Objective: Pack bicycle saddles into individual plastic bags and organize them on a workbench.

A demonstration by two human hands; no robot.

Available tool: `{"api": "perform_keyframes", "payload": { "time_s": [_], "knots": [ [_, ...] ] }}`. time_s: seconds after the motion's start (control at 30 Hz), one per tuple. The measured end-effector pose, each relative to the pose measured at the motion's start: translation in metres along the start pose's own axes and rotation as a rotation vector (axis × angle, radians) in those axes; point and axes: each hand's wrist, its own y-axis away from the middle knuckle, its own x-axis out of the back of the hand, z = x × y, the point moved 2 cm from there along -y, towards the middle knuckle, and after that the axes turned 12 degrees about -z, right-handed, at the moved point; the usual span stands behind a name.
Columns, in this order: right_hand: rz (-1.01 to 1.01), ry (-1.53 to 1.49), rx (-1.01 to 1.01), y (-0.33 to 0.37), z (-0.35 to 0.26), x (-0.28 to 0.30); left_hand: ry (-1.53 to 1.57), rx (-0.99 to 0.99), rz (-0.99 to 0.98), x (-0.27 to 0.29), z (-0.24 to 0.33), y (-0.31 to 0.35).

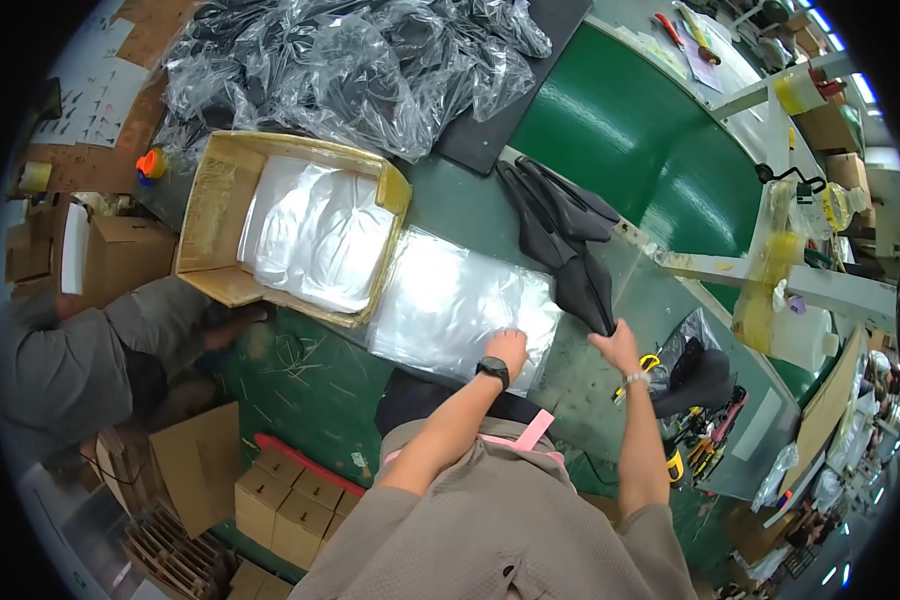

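Note:
My right hand (618, 347) is closed on the narrow nose of a black bicycle saddle (582, 285). Its wide end points away from me, against more black saddles (562, 212) lying on the bench. Clear flat plastic bags (440, 300) lie in a stack in front of me. On the stack's near right part rests my left hand (507, 348), its fingers curled down at the top bag; the fingertips are hidden. Left of the stack, a tilted cardboard box (215, 220) holds more clear bags (315, 235).
Saddles wrapped in clear plastic (350, 70) are heaped at the back. A green conveyor belt (640, 130) runs beyond the bench. To the right are another black saddle (698, 383), yellow-handled scissors (648, 364) and several hand tools (712, 445). Another person (80, 350) is at the left, near cartons (295, 505).

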Motion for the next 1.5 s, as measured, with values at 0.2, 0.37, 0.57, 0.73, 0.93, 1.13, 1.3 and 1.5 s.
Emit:
{"api": "perform_keyframes", "payload": {
  "time_s": [0.2, 0.37, 0.57, 0.73, 0.93, 1.13, 1.3, 1.5],
  "knots": [
    [-0.111, -1.056, -0.179, 0.085, 0.021, -0.056, 0.201, -0.14, -0.091, 0.021, -0.014, 0.001],
    [-0.067, -1.402, -0.103, 0.098, 0.014, -0.088, 0.657, -0.134, -0.055, 0.01, -0.028, 0.0],
    [0.273, -0.741, 0.313, 0.101, -0.06, -0.084, 0.854, -0.056, -0.12, 0.008, -0.027, 0.002],
    [0.127, -0.944, 0.156, 0.064, -0.082, -0.109, 1.008, -0.025, -0.125, 0.032, -0.006, 0.019],
    [0.266, -0.821, 0.198, 0.039, -0.068, -0.136, 0.899, -0.07, -0.206, 0.038, -0.021, 0.033],
    [0.322, -0.8, 0.09, 0.047, -0.048, -0.129, 1.671, 0.098, 0.038, 0.062, -0.046, 0.047],
    [0.417, -0.817, 0.072, 0.085, -0.064, -0.098, 1.412, 0.147, 0.159, 0.057, -0.064, 0.036],
    [0.329, -0.472, 0.407, 0.139, -0.096, -0.077, 1.176, 0.029, 0.119, 0.048, -0.052, 0.018]
  ]
}}
